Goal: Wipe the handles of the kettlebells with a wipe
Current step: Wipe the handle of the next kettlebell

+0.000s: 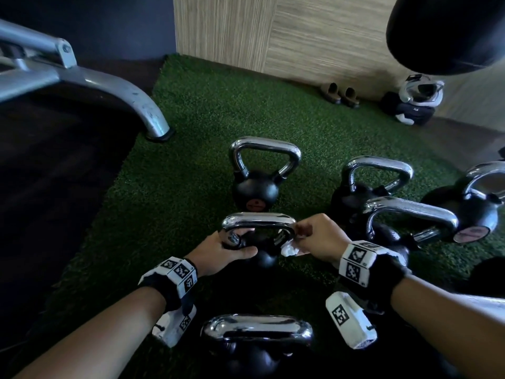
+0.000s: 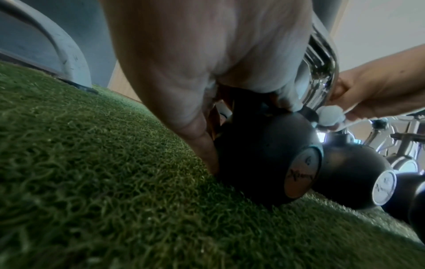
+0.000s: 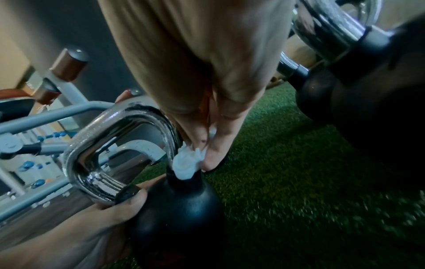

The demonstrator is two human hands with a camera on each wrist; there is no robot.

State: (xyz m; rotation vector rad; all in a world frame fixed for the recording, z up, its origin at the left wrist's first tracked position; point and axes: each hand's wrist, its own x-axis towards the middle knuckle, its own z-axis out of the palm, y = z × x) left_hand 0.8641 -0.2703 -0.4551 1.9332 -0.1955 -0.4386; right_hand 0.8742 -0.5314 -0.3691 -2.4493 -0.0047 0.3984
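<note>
A black kettlebell [image 1: 263, 258] with a chrome handle [image 1: 259, 219] stands on green turf in front of me. My left hand [image 1: 226, 248] grips the handle's left leg where it joins the ball [image 3: 174, 205]. My right hand [image 1: 317, 237] pinches a crumpled white wipe [image 1: 290, 250] against the handle's right leg near its base. The wipe [image 3: 186, 163] touches the chrome just above the black collar. In the left wrist view the wipe [image 2: 331, 116] shows beside the handle [image 2: 322, 72].
Several more kettlebells stand around: one behind [image 1: 257, 170], three to the right [image 1: 410, 214], one close to me [image 1: 257, 337]. A grey bench leg [image 1: 128, 97] stands on the turf's left edge. Shoes [image 1: 340, 94] and a bag [image 1: 410, 105] lie by the wall.
</note>
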